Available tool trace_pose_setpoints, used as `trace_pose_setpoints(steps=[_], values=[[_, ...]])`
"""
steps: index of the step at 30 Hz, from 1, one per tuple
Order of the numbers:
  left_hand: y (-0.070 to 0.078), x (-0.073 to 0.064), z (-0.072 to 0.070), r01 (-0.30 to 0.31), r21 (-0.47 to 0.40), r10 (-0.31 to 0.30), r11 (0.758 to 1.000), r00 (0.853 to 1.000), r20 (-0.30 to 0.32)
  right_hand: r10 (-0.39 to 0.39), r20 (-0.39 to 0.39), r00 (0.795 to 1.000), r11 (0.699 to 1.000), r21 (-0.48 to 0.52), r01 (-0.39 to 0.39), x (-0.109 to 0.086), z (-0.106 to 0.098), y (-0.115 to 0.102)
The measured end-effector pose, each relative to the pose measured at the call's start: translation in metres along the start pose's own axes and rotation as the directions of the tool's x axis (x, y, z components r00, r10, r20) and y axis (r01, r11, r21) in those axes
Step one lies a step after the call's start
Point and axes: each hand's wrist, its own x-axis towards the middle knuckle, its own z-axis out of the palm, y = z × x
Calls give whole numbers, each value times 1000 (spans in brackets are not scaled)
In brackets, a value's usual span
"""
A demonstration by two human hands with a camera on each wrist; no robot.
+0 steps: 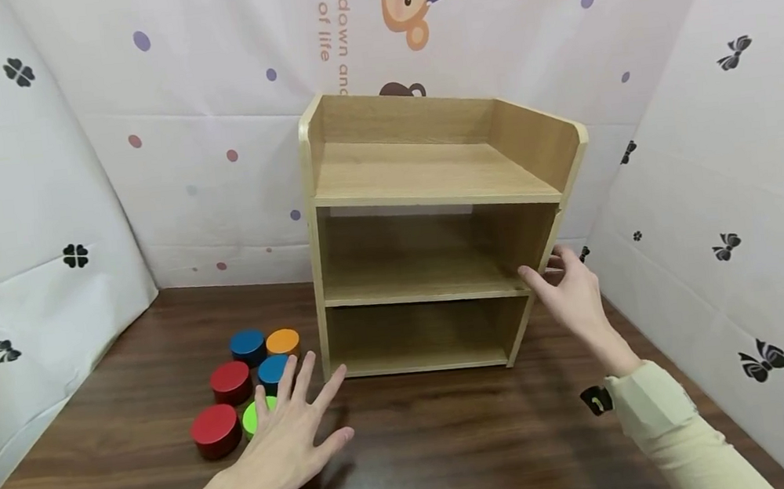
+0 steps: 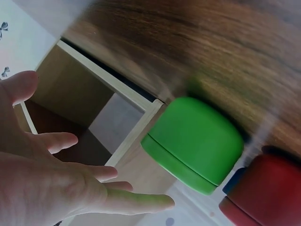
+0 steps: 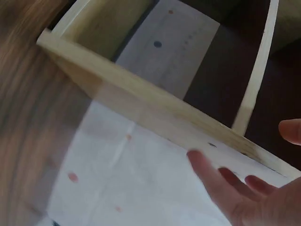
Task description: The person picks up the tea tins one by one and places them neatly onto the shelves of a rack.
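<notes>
A light wooden shelf unit (image 1: 402,166) with a raised rim on top and two compartments below stands upright on the table. My right hand (image 1: 570,294) is at its right side panel, the thumb on the inner side and the fingers on the outer side; in the right wrist view a gap shows between fingertips and panel. My left hand (image 1: 286,440) is spread over the table in front of the shelf's lower left corner, holding nothing. Beside it is a green round block (image 2: 193,143), partly hidden by the hand in the head view.
Left of the shelf sit red round blocks (image 1: 215,429), blue round blocks (image 1: 248,346) and an orange round block (image 1: 283,341) on the dark wooden table (image 1: 440,444). Patterned white cloth (image 1: 217,190) hangs behind and on both sides.
</notes>
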Motion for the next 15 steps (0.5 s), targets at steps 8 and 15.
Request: trace_pose_setpoints(steps=[8,15], values=[[-8,-2,-6,30,0,-30,1000,999,15,47,65,997,997,55,-51,12,7,3],[-24,-4,-16,82,-25,-81,996,996,42,59,58,997,994,89,-64,12,9,3]])
